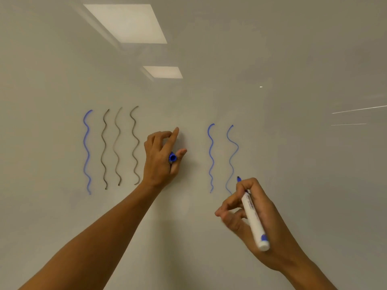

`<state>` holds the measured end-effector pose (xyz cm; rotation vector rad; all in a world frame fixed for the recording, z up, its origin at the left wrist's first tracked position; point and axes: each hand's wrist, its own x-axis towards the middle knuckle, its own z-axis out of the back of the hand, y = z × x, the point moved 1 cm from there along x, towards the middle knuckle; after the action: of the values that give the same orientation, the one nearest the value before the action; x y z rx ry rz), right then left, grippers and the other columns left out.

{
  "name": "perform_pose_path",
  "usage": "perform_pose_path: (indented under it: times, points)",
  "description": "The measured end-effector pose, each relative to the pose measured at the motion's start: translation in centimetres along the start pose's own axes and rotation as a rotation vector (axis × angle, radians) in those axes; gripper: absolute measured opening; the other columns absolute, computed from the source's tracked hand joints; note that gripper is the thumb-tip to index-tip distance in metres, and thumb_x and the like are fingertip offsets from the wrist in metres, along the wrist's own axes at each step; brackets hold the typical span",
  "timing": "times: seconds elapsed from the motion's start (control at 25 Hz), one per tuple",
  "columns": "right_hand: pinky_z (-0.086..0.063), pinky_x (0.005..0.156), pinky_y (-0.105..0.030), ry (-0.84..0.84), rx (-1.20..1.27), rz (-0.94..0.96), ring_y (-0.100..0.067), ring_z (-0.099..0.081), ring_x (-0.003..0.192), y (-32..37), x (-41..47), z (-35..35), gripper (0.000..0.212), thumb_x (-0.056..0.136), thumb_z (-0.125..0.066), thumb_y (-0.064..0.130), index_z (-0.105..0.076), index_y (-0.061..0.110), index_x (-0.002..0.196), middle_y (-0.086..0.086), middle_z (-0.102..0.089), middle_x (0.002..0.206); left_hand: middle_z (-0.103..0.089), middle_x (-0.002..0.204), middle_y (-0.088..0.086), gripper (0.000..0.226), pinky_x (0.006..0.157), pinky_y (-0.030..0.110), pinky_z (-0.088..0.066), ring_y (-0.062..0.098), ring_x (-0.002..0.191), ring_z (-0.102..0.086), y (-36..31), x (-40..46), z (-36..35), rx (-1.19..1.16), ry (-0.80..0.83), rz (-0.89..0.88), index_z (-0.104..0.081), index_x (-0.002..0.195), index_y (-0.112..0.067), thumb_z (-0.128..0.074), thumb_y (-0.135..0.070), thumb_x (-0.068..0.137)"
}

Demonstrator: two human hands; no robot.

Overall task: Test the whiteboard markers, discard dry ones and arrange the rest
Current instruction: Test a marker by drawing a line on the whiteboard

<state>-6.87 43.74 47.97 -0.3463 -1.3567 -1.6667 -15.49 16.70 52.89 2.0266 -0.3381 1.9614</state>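
The right hand (249, 214) has its fingers curled round a white marker (253, 218) with a blue tip, and the uncapped tip points up toward the whiteboard (293, 59), just beside the bottom of a thin blue wavy line (232, 160). Whether the tip actually touches the board cannot be told from here. The marker's barrel slants down to the right, its blue-banded tail end poking out below the hand.

Over to the left, the left hand (162, 158) is pressed up against the board with the forefinger stretched upward, and it grips a blue cap (172, 157) between thumb and fingers — the round end of the cap faces the camera.

On the board there are six wavy vertical strokes. Far left, a bold blue stroke (87, 151). Next to it come three dark strokes (117, 147) side by side, brownish-black, the middle one paler than its neighbours. Then the left hand sits in the gap. To the right of it, a solid blue line (211, 158), and just beside that the thin blue wavy line — it fades toward its lower end, clearly fainter than the one on its left.

Two bright ceiling-light reflections (125, 24) shine on the upper part of the whiteboard.
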Motion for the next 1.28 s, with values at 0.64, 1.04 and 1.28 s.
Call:
perform_pose_path:
  times: [0.64,1.04,1.28]
  points:
    - [-0.058,0.059,-0.024,-0.429,-0.185,0.279,-0.015,-0.069,0.074,-1.0,11.6,-3.2,0.019,0.094,-0.062,0.024,-0.068,0.014,0.108,0.003,-0.073,0.089,-0.021,0.162,0.012,0.067,0.123,0.047,-0.011,0.031,0.151,-0.012,0.8,0.4,-1.1,0.336,0.137,-0.004,-0.029,0.153,-0.010,-0.041,-0.048,0.099]
    - [-0.059,0.083,-0.021,-0.480,-0.438,0.433,-0.012,-0.068,0.095,-2.8,13.2,-3.3,0.035,0.094,-0.059,0.025,-0.066,0.007,0.123,-0.005,-0.072,0.112,-0.020,0.162,0.013,0.066,0.123,0.048,-0.012,0.031,0.151,-0.012,0.7,0.3,-1.2,0.353,0.129,-0.013,-0.029,0.153,-0.009,-0.042,-0.045,0.100]
    - [-0.061,0.079,-0.026,-0.381,-0.569,0.486,-0.013,-0.069,0.092,-4.2,11.8,-3.6,0.042,0.096,-0.051,0.036,-0.066,0.009,0.124,-0.004,-0.072,0.111,-0.020,0.162,0.012,0.065,0.124,0.047,-0.012,0.030,0.152,-0.012,0.6,0.4,-0.9,0.341,0.129,-0.017,-0.028,0.153,-0.008,-0.041,-0.043,0.101]
